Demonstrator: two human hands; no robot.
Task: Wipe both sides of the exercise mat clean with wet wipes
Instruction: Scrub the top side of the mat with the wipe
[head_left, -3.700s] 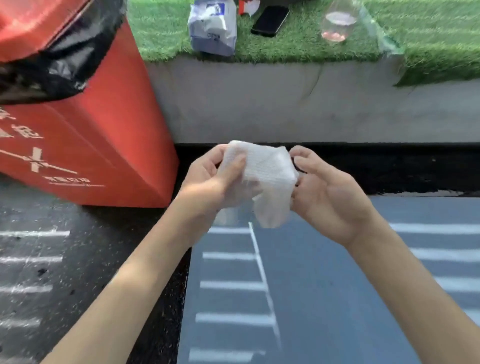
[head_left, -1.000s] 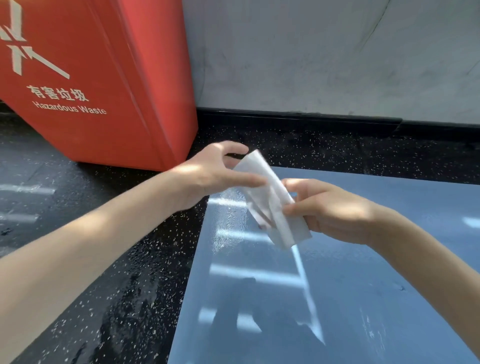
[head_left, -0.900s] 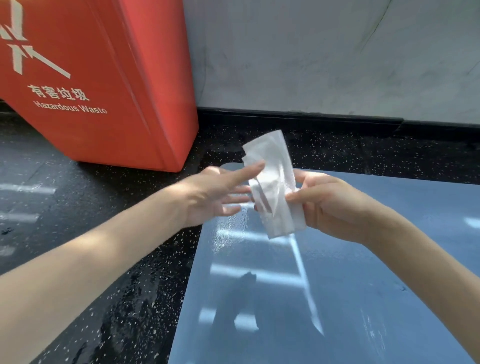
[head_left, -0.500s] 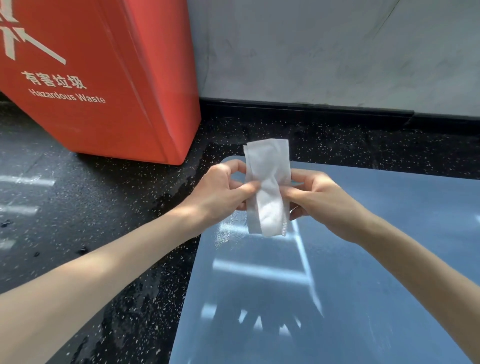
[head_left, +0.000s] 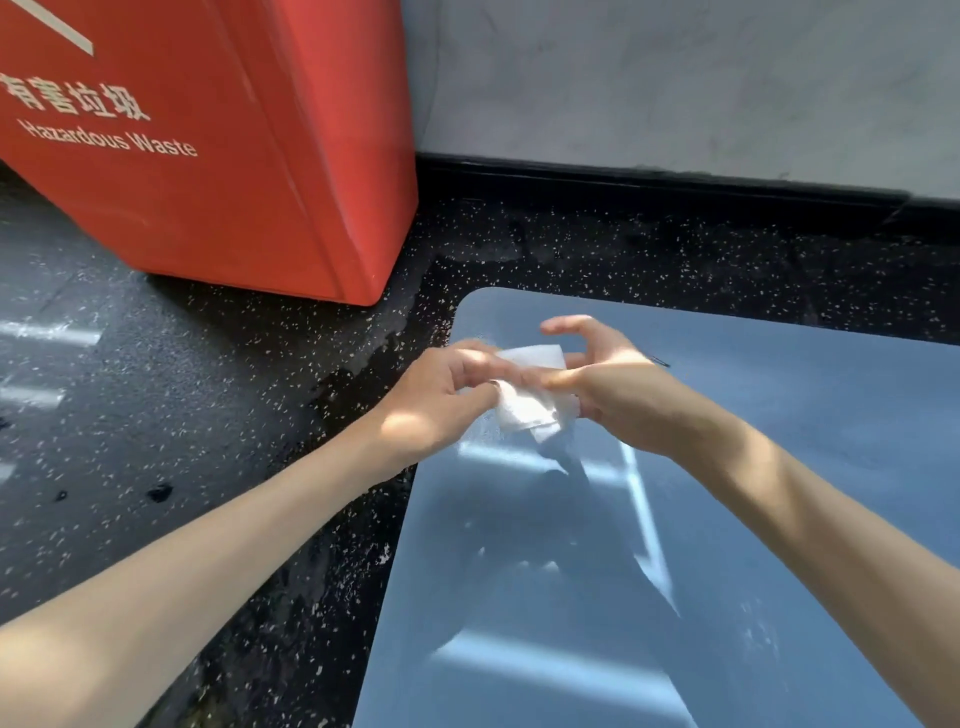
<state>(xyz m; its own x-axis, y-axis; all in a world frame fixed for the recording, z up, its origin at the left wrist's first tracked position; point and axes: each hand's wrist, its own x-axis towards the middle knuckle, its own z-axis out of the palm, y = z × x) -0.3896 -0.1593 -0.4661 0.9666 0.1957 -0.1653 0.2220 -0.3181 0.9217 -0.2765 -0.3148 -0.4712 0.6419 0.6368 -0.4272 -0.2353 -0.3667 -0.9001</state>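
A blue exercise mat (head_left: 727, 519) lies flat on the dark speckled floor, its rounded far-left corner just below the red bin. Above that corner, both hands hold a folded white wet wipe (head_left: 530, 402). My left hand (head_left: 441, 389) pinches the wipe's left side with curled fingers. My right hand (head_left: 608, 379) grips its right side, with the index finger raised free above it. The wipe hangs just over the mat surface; I cannot tell whether it touches.
A red bin (head_left: 208, 156) marked "Hazardous Waste" stands at the upper left, close to the mat's corner. A grey wall (head_left: 675, 78) with a black skirting (head_left: 649, 182) runs behind. Wet patches mark the black speckled floor (head_left: 208, 441) left of the mat.
The wipe was held upright as a long strip between both hands; now it is folded shorter and lowered toward the mat's corner. The view has dipped closer to the mat.
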